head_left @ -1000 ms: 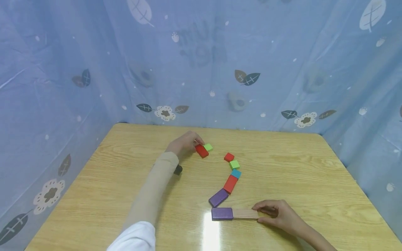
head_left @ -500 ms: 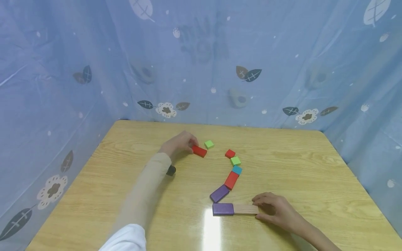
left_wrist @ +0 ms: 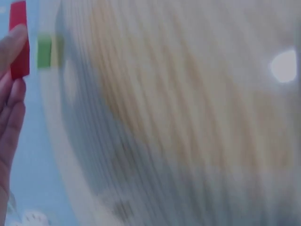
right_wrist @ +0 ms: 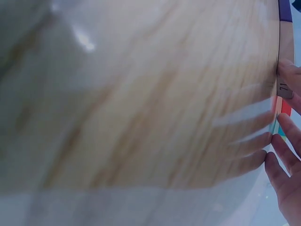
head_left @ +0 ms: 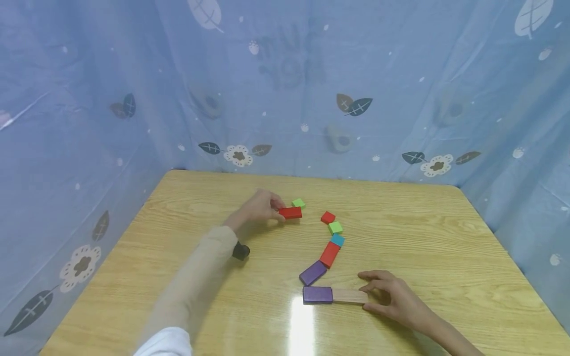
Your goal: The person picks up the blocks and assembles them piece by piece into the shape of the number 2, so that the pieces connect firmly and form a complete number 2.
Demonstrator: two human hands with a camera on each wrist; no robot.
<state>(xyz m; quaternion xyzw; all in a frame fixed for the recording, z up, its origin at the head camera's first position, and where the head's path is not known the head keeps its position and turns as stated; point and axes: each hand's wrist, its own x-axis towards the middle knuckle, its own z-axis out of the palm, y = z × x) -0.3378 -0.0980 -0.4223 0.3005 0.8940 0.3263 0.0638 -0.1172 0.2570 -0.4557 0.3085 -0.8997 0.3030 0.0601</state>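
Note:
My left hand pinches a red block by its left end, between thumb and fingers. The left wrist view shows the same red block in the fingers. Just behind it in the head view lies a green block. At the front, my right hand holds the right end of a plain wooden block between thumb and a finger, with the index finger raised. That block meets a purple block end to end. In the right wrist view, the thumb lies on the wooden block.
From the front purple block a curved row runs back: another purple block, a red block, a blue block, a green block and a small red block. A black device sits at the left wrist. Blue curtains border the table.
The red block in my left hand has come away from the green block, swung from slanting to nearly level, and shifted slightly right again. My right hand stays at the wooden block, index finger lifted.

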